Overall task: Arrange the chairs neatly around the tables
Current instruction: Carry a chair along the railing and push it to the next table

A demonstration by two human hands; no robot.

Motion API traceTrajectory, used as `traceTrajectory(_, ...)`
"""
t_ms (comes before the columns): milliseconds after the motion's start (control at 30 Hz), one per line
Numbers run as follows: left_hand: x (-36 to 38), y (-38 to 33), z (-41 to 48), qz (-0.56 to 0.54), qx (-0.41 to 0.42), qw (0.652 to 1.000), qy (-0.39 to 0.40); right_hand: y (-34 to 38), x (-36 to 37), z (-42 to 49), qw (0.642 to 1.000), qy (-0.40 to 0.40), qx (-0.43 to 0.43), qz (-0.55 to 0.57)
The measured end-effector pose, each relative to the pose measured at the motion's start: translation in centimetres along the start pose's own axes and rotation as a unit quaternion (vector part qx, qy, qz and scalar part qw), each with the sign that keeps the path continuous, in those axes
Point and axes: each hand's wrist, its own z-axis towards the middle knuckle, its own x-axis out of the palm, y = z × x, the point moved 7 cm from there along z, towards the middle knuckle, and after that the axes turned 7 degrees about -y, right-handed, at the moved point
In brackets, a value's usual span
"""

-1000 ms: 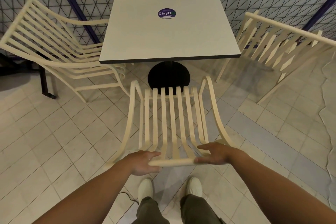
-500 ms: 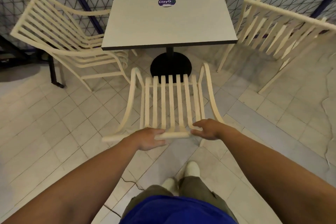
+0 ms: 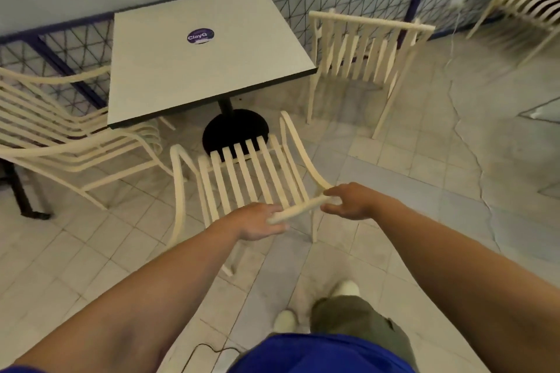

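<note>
Steering the cream slatted metal chair [image 3: 251,179] at 12 o'clock toward the square white pedestal table [image 3: 200,60]; our left hand [image 3: 257,221] loosely cups its top rail, right hand [image 3: 348,201] half-open, pinching it. Loose grips could slip; the armrests may jam against the tabletop.

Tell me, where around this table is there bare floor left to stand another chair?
The tiled floor between the held chair and the right chair is bare. The left side is crowded: the stacked chairs sit against the table. Both the left hand and right hand are at the near chair's top rail.
</note>
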Motion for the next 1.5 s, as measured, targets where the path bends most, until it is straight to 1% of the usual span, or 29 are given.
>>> traceTrajectory(133,-1.0,-4.6,2.3,0.037,0.032,0.999,0.004,-3.9,-1.6,-2.2,0.999,-0.03,0.026,0.009)
traceTrajectory(267,-1.1,-11.3,5.3,0.027,0.058,0.998,-0.003,-9.7,-2.5,-4.1,0.998,-0.019,0.05,0.014)
traceTrajectory(400,0.0,-19.2,9.0,0.052,0.108,0.993,0.016,-16.0,-4.4,-5.1,0.998,-0.014,0.064,0.026)
traceTrajectory(567,1.2,-27.7,13.9,0.054,0.111,0.992,0.025,-24.7,-7.9,-5.3,0.997,-0.009,0.071,0.017)
traceTrajectory(733,1.7,-32.7,17.6,0.042,0.093,0.995,0.019,-31.2,-10.9,-4.9,0.998,0.027,0.059,-0.001)
traceTrajectory(900,1.5,-34.5,20.9,0.022,0.068,0.997,0.029,-34.1,-13.6,-2.2,0.998,0.04,0.037,-0.012)
traceTrajectory(1100,-1.0,-33.7,26.5,-0.003,0.041,0.998,0.038,-36.0,-16.3,3.9,0.998,0.061,0.022,-0.021)
traceTrajectory(1200,-3.9,-32.8,30.8,-0.007,0.028,0.999,0.031,-37.0,-18.2,8.0,0.997,0.072,0.027,-0.023)
traceTrajectory(1367,-9.5,-31.7,37.2,-0.014,0.016,1.0,0.022,-38.4,-22.4,14.7,0.997,0.069,0.027,-0.02)
traceTrajectory(1500,-14.4,-31.2,41.7,-0.013,0.017,1.0,0.014,-38.7,-26.3,19.6,0.998,0.052,0.018,-0.01)
